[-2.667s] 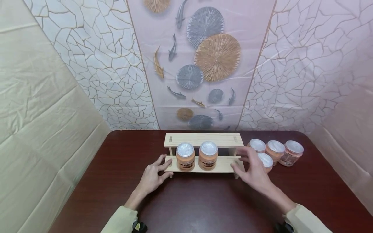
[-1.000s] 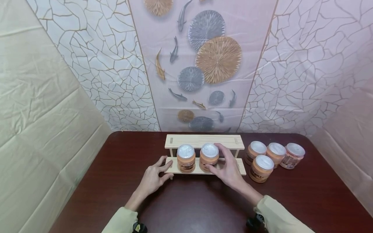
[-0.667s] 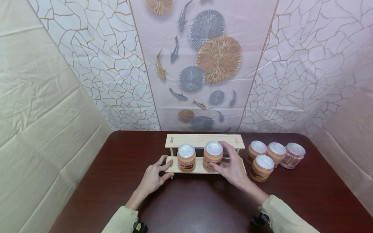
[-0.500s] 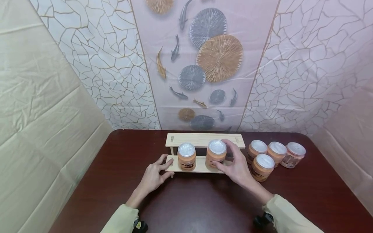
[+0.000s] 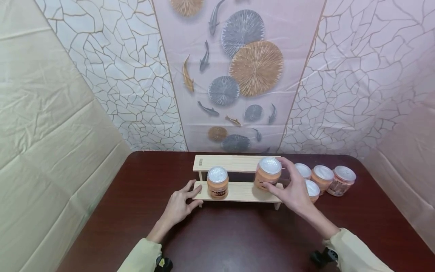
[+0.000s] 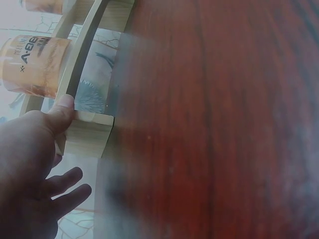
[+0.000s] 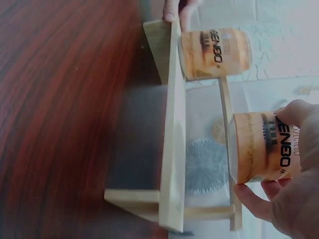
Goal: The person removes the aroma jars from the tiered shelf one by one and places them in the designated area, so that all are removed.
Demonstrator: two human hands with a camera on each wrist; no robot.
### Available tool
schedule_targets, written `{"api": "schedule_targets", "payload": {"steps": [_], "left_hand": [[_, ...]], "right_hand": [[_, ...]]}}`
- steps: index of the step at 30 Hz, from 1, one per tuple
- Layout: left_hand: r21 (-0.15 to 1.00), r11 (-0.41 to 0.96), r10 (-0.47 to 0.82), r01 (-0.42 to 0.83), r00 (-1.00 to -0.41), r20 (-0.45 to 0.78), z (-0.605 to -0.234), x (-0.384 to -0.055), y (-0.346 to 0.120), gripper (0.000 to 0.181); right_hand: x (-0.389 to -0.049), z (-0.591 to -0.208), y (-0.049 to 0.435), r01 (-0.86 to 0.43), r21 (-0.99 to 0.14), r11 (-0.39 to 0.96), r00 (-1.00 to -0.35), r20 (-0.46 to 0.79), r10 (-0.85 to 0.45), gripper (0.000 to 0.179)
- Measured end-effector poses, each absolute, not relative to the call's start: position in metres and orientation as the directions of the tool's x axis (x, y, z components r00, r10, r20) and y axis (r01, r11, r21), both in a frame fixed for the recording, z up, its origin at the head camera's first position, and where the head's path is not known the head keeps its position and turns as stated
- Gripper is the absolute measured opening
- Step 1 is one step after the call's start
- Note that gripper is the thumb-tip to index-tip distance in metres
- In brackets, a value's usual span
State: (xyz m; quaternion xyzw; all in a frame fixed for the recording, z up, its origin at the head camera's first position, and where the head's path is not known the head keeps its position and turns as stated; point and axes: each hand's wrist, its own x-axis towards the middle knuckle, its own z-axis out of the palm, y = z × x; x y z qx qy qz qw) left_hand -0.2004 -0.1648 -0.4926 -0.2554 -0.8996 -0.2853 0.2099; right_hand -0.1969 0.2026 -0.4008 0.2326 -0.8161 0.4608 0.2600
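While the left hand (image 5: 178, 206) pinches the wooden rack (image 5: 227, 163) at its nine o'clock end, two fingers (image 6: 74, 198) spread free, I see the right hand (image 5: 293, 190) gripping an orange jar (image 5: 266, 176) above the lower shelf (image 5: 239, 192), at three o'clock from the standing jar (image 5: 218, 183).

A cloth-walled booth set up around a table; whether it stands in a home, an office or a workshop, I cannot tell. A creased, plain pale sheet (image 5: 51, 151) hangs along the left and a similar plain drape (image 5: 408, 162) on the right. Across the far side is a wrinkled backdrop (image 5: 217, 75) printed with fish, round discs and crack-like lines. The dark reddish tabletop (image 5: 217, 234) has wood grain and rounded far corners.
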Motion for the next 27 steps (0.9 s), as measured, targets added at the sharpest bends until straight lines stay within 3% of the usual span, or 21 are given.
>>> {"api": "schedule_targets", "payload": {"steps": [10,27], "left_hand": [[0.419,0.696,0.334,0.583,-0.780,0.529,-0.492,-0.199,-0.164,0.050],[0.434,0.689,0.322,0.581,-0.782,0.534,-0.493,-0.199,-0.165,0.050]], "right_hand": [[-0.192,-0.392,0.228,-0.531,-0.614,0.584,-0.792,0.605,-0.083,0.081],[-0.182,-0.378,0.266,-0.498,-0.629,0.597,-0.776,0.631,0.017,0.085]]}}
